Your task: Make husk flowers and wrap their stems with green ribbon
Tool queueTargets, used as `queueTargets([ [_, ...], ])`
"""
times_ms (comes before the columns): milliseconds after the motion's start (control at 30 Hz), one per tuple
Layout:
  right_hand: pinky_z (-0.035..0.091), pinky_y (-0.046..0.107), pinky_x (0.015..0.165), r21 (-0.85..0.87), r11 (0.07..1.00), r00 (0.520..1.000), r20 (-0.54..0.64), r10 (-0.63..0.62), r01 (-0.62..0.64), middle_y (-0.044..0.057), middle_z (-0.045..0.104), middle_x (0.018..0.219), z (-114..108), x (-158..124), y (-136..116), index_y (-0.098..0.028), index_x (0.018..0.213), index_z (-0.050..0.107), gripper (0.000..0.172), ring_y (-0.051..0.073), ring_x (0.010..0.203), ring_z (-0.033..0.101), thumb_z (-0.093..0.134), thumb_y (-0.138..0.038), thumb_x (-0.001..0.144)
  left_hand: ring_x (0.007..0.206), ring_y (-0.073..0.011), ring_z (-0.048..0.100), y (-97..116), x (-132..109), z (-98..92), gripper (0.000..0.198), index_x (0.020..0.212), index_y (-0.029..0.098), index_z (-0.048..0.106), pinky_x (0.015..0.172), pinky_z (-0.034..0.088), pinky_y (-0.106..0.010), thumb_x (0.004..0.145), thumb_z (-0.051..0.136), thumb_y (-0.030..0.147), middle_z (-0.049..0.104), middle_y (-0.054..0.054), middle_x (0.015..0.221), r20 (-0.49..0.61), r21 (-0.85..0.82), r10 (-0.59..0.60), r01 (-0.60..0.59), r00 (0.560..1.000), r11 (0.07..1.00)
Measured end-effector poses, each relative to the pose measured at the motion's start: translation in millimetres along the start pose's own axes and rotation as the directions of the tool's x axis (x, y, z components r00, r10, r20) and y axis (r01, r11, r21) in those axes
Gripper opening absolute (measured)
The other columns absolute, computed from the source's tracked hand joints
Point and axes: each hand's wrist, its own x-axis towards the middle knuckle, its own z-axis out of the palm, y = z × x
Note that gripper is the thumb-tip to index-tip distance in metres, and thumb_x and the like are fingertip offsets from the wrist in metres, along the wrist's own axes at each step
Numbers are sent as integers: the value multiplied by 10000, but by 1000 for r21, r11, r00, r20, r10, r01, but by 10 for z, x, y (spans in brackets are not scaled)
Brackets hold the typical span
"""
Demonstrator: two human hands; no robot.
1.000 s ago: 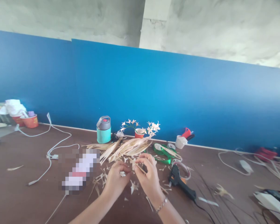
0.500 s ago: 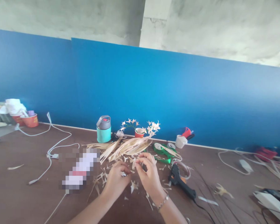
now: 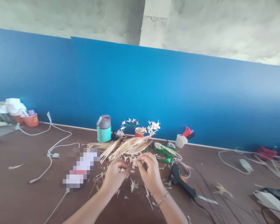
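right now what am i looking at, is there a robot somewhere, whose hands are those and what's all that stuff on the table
There is no machine here: a person works with two bare hands, and the single picture comes from a camera worn on their head, looking forward and down. The left hand and the right hand meet over a brown table, their fingers pinching a small pale piece, too small to make out. Just behind lies a pile of dried strips, with scraps around. Further back stand a teal bottle and a red cup of little pale flowers. To the right lie green ribbon and a black glue gun; to the left, a white cable.
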Motion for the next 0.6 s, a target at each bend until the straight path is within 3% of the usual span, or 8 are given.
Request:
queueTargets([
  [100, 325, 326, 744, -202, 979, 975, 220, 26, 19, 19, 606, 808, 69, -15, 53, -241, 719, 657, 159, 197, 837, 511, 551, -159, 803, 805, -231, 604, -28, 30, -28, 140, 498, 193, 621, 771, 440, -335, 612, 631, 272, 641, -34, 740, -22, -3, -15, 15, 1000, 1000],
  [200, 307, 312, 737, -280, 958, 930, 365, 40, 69, 12, 621, 816, 146, -35, 76, -234, 712, 663, 155, 194, 866, 505, 571, -131, 783, 835, -243, 601, -48, 42, -39, 140, 509, 186, 628, 782, 441, -337, 611, 637, 282, 645, -44, 783, -38, -7, -33, 33, 999, 999],
  [600, 315, 312, 745, -185, 976, 901, 432, -28, 119, 12, 591, 859, 262, -42, 87, -261, 837, 668, 217, 200, 900, 491, 558, -99, 743, 814, -230, 600, -66, 74, -15, 120, 521, 178, 626, 761, 444, -321, 605, 628, 263, 632, -49, 783, -54, -31, -38, 37, 998, 999],
])
